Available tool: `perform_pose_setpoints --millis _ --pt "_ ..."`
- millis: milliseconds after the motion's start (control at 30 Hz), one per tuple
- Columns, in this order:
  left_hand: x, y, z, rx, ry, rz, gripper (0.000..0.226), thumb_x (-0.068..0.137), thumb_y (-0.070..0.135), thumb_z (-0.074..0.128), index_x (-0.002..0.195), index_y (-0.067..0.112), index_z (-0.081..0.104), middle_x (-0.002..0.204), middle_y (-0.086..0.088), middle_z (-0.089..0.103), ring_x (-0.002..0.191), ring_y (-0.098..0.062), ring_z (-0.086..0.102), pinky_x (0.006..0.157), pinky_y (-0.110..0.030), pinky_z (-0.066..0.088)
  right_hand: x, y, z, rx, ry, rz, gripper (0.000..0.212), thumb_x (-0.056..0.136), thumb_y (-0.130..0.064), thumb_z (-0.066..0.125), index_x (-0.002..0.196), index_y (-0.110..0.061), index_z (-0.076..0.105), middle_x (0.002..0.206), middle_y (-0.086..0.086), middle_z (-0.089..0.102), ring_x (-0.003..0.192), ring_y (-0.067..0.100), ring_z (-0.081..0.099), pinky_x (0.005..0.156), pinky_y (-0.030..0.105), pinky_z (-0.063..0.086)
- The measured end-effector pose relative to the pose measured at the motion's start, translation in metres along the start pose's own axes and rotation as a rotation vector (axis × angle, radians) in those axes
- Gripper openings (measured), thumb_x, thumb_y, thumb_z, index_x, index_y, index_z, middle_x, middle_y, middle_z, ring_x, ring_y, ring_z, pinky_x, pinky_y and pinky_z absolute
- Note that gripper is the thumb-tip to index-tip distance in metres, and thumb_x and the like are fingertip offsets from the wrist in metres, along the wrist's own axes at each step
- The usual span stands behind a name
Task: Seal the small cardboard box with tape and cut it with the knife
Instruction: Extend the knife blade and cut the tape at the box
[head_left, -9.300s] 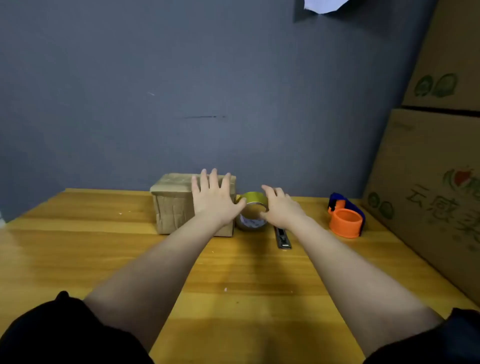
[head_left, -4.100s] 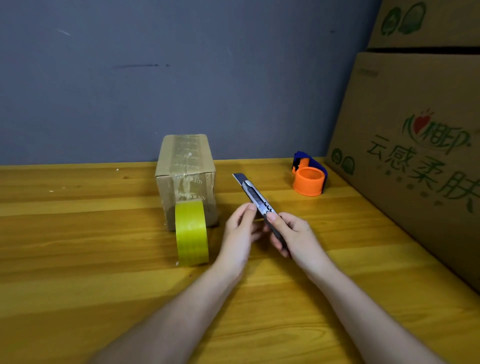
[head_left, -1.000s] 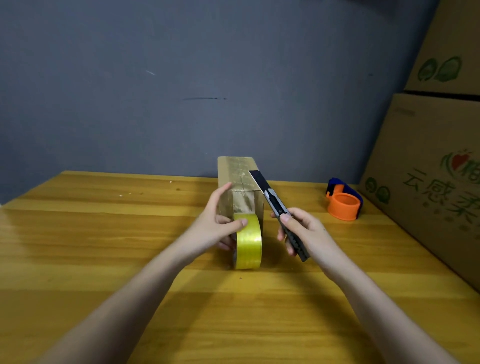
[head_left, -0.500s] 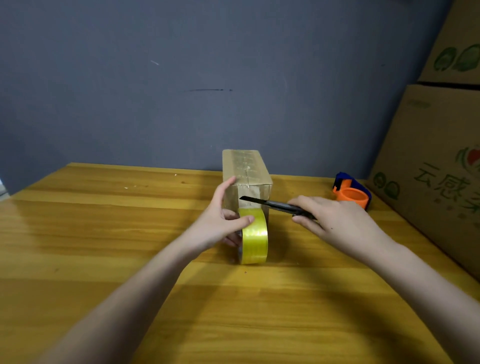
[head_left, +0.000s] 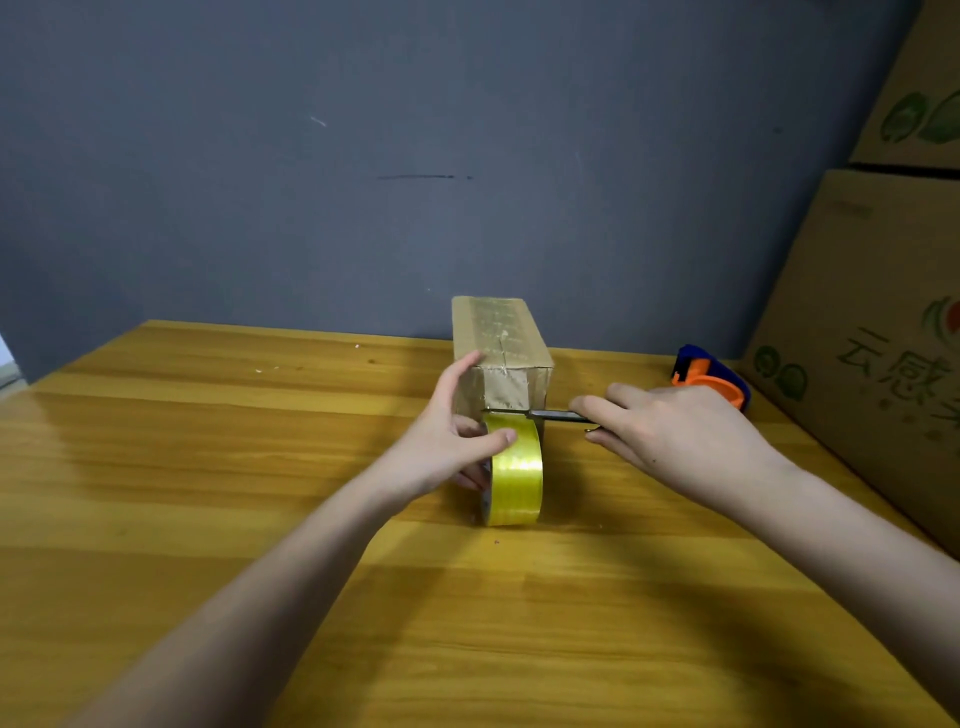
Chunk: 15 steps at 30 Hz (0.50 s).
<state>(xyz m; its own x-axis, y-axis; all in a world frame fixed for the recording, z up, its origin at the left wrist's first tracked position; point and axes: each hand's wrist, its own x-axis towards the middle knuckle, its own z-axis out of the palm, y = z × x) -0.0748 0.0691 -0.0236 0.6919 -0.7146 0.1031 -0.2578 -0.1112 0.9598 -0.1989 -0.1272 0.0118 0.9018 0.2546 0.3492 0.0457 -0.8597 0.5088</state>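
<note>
While the left hand (head_left: 441, 441) curls around the yellow tape roll (head_left: 514, 475), thumb across its top and fingers at its side, the roll stands on edge on the wooden tabletop (head_left: 208, 467), just in front of the small cardboard box (head_left: 501, 353). Tape already covers the box's top and near face. The right hand (head_left: 670, 431) grips the utility knife (head_left: 540, 414), held level, its blade lying across the box's near face just above the roll. An orange tape dispenser (head_left: 711, 376) sits near large cartons (head_left: 883, 322).

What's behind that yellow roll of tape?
Behind the yellow tape roll stands the small taped cardboard box; the roll and the left hand cover its lower front.
</note>
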Motion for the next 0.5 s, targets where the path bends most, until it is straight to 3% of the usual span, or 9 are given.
perform_pose_setpoints --millis 233,500 --pt "-0.002 0.001 0.001 0.004 -0.001 0.003 0.087 0.083 0.02 0.068 0.142 0.048 0.01 0.092 -0.001 0.058 0.051 -0.009 0.067 0.052 -0.018 0.054 0.006 -0.005 -0.006 -0.013 -0.036 -0.058 0.041 0.096 -0.041 0.017 0.127 -0.027 0.04 0.1 0.001 0.061 0.072 0.021 0.065 0.048 0.028 0.045" --pt "-0.001 0.0 0.0 -0.004 -0.014 0.0 0.088 0.083 0.02 0.069 0.142 0.047 0.01 0.095 -0.008 0.064 0.053 -0.01 0.068 0.052 -0.02 0.054 -0.004 0.004 -0.009 -0.073 -0.097 -0.014 0.033 0.096 -0.037 0.029 0.119 -0.024 0.048 0.087 0.003 0.062 0.059 0.021 0.062 0.042 0.027 0.047"
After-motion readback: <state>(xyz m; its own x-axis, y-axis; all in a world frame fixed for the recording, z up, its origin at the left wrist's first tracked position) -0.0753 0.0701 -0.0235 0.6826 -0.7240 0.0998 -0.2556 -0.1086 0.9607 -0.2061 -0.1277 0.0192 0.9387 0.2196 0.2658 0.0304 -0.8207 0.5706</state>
